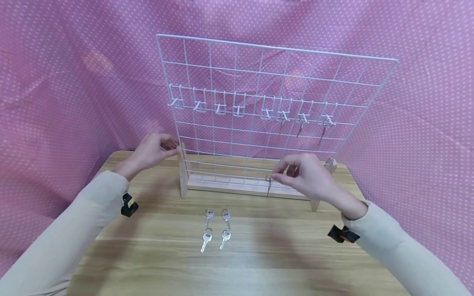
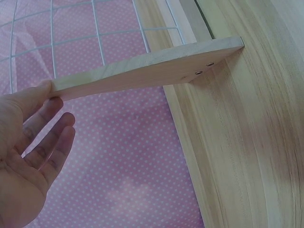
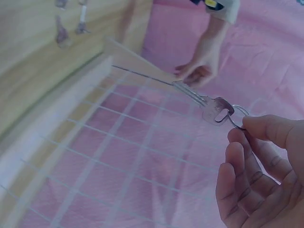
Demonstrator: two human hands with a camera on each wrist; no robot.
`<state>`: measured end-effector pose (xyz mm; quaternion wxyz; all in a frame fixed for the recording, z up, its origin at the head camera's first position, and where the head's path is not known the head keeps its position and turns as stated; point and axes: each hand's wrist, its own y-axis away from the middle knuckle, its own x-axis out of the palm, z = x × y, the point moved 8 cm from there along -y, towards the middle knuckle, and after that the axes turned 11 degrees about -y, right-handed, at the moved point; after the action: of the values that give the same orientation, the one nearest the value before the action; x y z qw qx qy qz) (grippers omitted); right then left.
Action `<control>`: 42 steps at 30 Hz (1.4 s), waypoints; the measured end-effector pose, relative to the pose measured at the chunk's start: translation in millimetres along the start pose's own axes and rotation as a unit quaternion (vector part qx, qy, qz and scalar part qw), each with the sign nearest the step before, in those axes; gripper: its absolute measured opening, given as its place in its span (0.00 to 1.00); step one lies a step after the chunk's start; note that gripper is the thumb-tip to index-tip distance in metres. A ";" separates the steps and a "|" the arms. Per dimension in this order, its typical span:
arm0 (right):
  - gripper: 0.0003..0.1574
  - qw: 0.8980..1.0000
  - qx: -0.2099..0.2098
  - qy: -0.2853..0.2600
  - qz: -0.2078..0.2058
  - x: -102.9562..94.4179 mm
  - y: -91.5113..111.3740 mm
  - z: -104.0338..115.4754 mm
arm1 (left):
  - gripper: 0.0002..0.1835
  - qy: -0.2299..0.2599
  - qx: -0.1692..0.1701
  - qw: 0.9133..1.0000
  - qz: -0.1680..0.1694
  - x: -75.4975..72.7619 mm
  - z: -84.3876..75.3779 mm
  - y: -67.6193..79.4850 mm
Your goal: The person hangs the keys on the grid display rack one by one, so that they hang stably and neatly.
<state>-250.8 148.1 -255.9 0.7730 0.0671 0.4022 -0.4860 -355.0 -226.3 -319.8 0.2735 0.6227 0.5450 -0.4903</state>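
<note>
One key (image 3: 204,101): right grip (image 1: 310,176) pinches ring (image 3: 235,125) before grid (image 1: 252,129) (left grip (image 1: 152,150) pinches stand edge (image 2: 142,61)).

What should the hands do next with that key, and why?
Probably the right hand should lift the key to the bare hook just left of the three hanging keys. It pinches the key's ring, so the ring could slip on, and the left hand already holds the rack's wooden side.
</note>
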 end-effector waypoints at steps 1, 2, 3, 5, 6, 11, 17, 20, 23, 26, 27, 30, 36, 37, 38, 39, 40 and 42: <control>0.03 1.000 -0.004 0.005 -0.002 -3.4 -2.2 5.4 | 0.17 -0.001 -0.001 1.000 0.000 0.0 -0.2 0.0; 0.03 1.000 -0.008 0.010 -0.004 -7.0 -4.3 10.8 | 0.17 0.000 0.000 1.000 -0.001 -0.1 -0.4 0.0; 0.03 1.000 -0.012 0.015 -0.006 -10.6 -6.3 15.9 | 0.17 0.000 0.000 1.000 -0.001 -0.1 -0.4 -0.1; 0.03 1.000 -0.018 0.022 -0.009 -17.7 -10.2 25.7 | 0.17 -0.001 0.001 1.000 -0.002 -0.3 -0.7 0.3; 0.04 0.999 -0.023 0.025 -0.011 -21.0 -12.1 30.5 | 0.17 -0.001 0.001 1.000 -0.002 -0.3 -0.5 0.2; 0.03 0.999 -0.031 0.041 -0.010 -34.0 -21.5 48.4 | 0.17 -0.002 0.002 1.000 -0.005 -0.9 -0.6 0.5; 0.02 0.997 -0.044 0.054 -0.022 -50.4 -34.0 62.6 | 0.17 -0.002 0.002 1.000 -0.005 -1.2 -0.3 0.3; 0.02 0.996 -0.050 0.068 -0.040 -60.8 -40.3 67.9 | 0.17 -0.002 0.001 1.000 -0.003 -0.9 0.1 -0.1; 0.02 0.994 -0.049 0.080 -0.056 -69.4 -47.4 71.4 | 0.16 -0.002 0.001 1.000 -0.002 -0.5 0.4 -0.2; 0.02 0.993 -0.046 0.092 -0.065 -74.5 -55.7 74.5 | 0.16 -0.001 0.001 1.000 -0.001 -0.1 0.2 0.3; 0.02 0.992 -0.044 0.094 -0.067 -75.8 -58.5 75.2 | 0.16 -0.001 0.001 1.000 -0.001 0.0 0.1 0.5; 0.02 0.991 -0.037 0.105 -0.069 -77.6 -67.1 76.8 | 0.16 -0.001 0.002 1.000 -0.002 -0.5 0.0 1.2; 0.03 0.991 -0.023 0.120 -0.058 -74.5 -81.0 72.3 | 0.15 0.000 0.003 1.000 -0.003 -0.1 0.7 0.5; 0.04 0.991 -0.024 0.123 -0.057 -73.9 -82.7 71.2 | 0.15 0.000 0.003 1.000 -0.002 0.1 0.6 0.3; 0.04 0.990 -0.024 0.127 -0.057 -73.7 -84.6 69.7 | 0.15 -0.001 0.002 1.000 -0.001 0.2 0.8 0.2; 0.04 0.989 -0.025 0.131 -0.057 -73.7 -86.2 68.3 | 0.15 -0.001 0.001 1.000 0.000 0.3 0.8 0.2; 0.04 0.989 -0.027 0.135 -0.059 -74.0 -87.8 67.2 | 0.16 -0.001 0.000 1.000 0.001 0.4 0.6 0.3; 0.05 0.987 -0.030 0.146 -0.064 -75.3 -90.8 65.0 | 0.16 -0.001 -0.001 1.000 0.003 0.3 0.3 0.4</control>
<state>-303.1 121.3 -134.7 0.6752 0.0888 0.5284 -0.5070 -354.7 -226.5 -320.3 0.2761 0.6235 0.5436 -0.4895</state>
